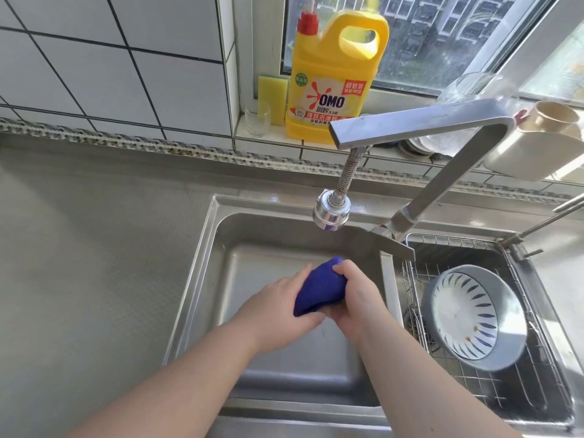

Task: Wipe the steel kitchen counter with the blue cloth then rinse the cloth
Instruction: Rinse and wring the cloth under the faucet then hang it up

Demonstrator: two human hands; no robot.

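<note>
Both hands, left [281, 306] and right [355, 298], gripping bunched cloth [319, 287] over sink [202, 279], under tap [331, 213]; no water visible. Wiping judged done; rinsing underway.

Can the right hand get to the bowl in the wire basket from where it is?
Probably yes. The bowl lies uncovered in the wire basket just to the right of the right hand, with only the low sink divider between. But that hand's grip is on the blue cloth, so it must let go first.

Count: 2 bare hands [284, 306] [355, 298], 1 bunched blue cloth [319, 287], 1 yellow plastic detergent jug [331, 80], 1 clear drinking glass [257, 118], 1 grey patterned ceramic bowl [474, 317].
</note>
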